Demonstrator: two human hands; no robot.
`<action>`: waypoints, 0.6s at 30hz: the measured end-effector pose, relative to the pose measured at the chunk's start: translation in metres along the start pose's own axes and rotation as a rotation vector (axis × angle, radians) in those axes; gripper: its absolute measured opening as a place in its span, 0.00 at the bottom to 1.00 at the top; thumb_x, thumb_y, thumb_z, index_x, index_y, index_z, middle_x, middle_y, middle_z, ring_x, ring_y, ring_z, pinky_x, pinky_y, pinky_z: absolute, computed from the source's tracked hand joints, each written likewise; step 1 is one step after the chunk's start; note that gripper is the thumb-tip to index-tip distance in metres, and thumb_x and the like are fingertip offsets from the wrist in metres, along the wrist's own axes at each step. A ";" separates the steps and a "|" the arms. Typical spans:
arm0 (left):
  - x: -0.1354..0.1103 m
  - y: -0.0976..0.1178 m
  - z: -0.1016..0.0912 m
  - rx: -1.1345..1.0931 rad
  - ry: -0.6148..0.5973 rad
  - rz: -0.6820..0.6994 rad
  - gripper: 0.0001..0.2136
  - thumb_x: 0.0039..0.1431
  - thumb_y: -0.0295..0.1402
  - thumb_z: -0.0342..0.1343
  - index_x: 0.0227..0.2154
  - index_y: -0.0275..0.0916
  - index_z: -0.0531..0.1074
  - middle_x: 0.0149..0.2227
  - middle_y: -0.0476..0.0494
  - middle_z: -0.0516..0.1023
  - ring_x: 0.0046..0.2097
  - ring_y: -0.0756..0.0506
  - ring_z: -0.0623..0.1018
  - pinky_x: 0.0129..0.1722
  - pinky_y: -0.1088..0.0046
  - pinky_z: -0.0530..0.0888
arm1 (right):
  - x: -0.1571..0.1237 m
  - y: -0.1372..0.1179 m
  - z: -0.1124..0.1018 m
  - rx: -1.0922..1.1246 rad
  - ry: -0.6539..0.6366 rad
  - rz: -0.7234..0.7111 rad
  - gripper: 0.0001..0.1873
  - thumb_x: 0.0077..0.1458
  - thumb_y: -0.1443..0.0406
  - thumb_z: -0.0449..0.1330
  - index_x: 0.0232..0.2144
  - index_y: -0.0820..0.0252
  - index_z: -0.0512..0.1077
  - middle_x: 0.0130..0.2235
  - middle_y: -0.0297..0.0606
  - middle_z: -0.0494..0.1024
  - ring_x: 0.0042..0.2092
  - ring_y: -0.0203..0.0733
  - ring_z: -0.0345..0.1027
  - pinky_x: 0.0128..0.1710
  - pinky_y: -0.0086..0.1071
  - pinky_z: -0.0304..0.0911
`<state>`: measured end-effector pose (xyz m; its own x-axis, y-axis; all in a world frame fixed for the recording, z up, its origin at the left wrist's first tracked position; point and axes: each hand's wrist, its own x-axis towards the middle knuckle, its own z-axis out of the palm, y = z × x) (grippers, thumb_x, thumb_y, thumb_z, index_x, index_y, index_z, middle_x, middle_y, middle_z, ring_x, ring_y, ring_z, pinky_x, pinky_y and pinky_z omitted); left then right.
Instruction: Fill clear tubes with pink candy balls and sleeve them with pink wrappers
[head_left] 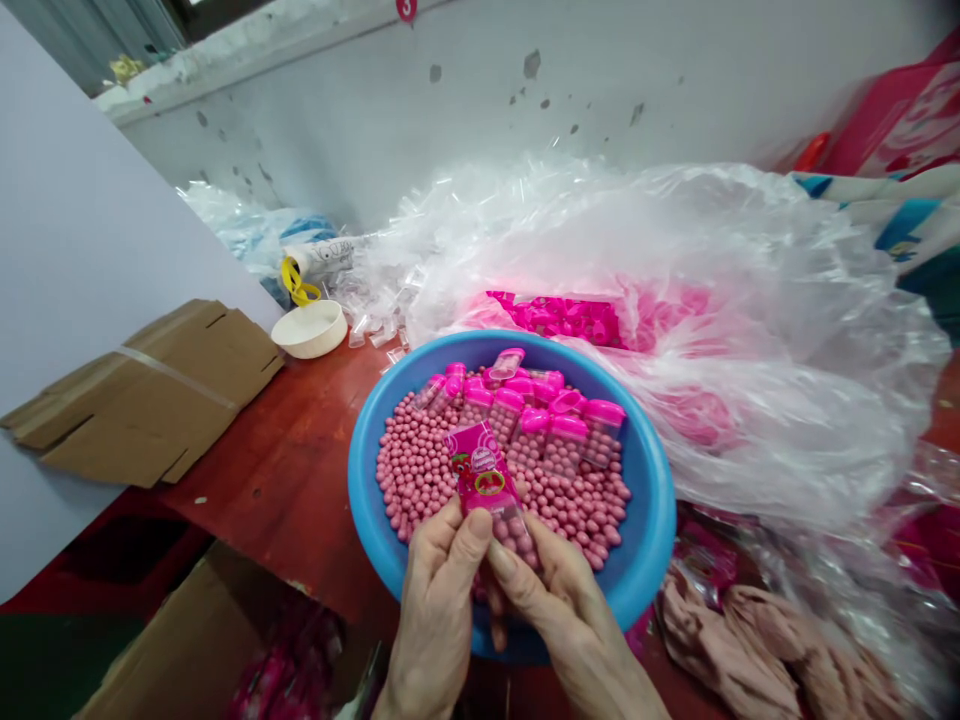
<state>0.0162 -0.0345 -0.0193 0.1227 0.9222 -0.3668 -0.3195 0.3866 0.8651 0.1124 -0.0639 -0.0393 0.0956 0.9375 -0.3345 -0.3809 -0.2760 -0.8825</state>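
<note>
Well, far left of the frame, a flattened brown cardboard sheet (pixel 142 395) with a strip of tape across it, lying partly on a red table top (pixel 277 470). Upper left of centre, a shallow white bowl (pixel 309 330) just beside a yellow looped handle (pixel 298 282). Lower centre, the left hand (pixel 435 610), its fingers (pixel 469 535) closed narrow, thumb pressed against a clear plastic bottle (pixel 480 475) in a glossy pink label, round pink candies (pixel 427 470) packed inside. The right hand (pixel 555 600) pinching the same bottle from the other side, directly above a blue plastic basin (pixel 645 520) heaped with candies and pink-capped bottles (pixel 540 410). Further right, crumpled translucent plastic sheeting (pixel 750 300); lower right, folded dusty-pink cloth (pixel 750 640).
</note>
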 end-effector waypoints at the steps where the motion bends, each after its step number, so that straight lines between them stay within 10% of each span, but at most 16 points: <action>1: -0.001 -0.001 0.000 0.006 -0.012 -0.005 0.17 0.53 0.45 0.60 0.36 0.34 0.76 0.18 0.54 0.66 0.18 0.55 0.63 0.12 0.82 0.63 | 0.000 0.001 0.000 0.007 0.009 -0.005 0.22 0.48 0.49 0.63 0.41 0.57 0.74 0.24 0.31 0.72 0.24 0.38 0.65 0.22 0.30 0.63; 6: -0.001 0.004 0.004 -0.186 0.016 -0.059 0.11 0.49 0.39 0.65 0.29 0.35 0.77 0.19 0.53 0.69 0.19 0.55 0.66 0.15 0.83 0.65 | 0.001 0.000 0.007 -0.112 0.009 -0.156 0.18 0.54 0.53 0.59 0.43 0.57 0.71 0.31 0.35 0.77 0.29 0.39 0.72 0.26 0.30 0.68; 14: 0.006 0.008 0.011 -0.372 0.014 -0.053 0.08 0.47 0.33 0.67 0.31 0.35 0.79 0.29 0.45 0.81 0.35 0.47 0.79 0.41 0.72 0.75 | 0.011 0.022 0.011 -1.000 0.348 -0.981 0.30 0.63 0.67 0.50 0.66 0.64 0.48 0.56 0.56 0.70 0.55 0.49 0.67 0.45 0.36 0.71; 18: 0.005 0.005 0.008 -0.399 -0.029 -0.091 0.06 0.47 0.32 0.67 0.29 0.36 0.80 0.30 0.45 0.81 0.38 0.46 0.79 0.45 0.71 0.74 | 0.013 0.030 0.006 -1.040 0.388 -1.047 0.32 0.60 0.74 0.53 0.65 0.67 0.51 0.55 0.59 0.71 0.55 0.48 0.68 0.44 0.32 0.71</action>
<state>0.0230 -0.0283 -0.0141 0.1916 0.8864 -0.4214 -0.6447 0.4374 0.6269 0.0966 -0.0590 -0.0682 0.1940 0.7338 0.6511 0.7886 0.2782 -0.5484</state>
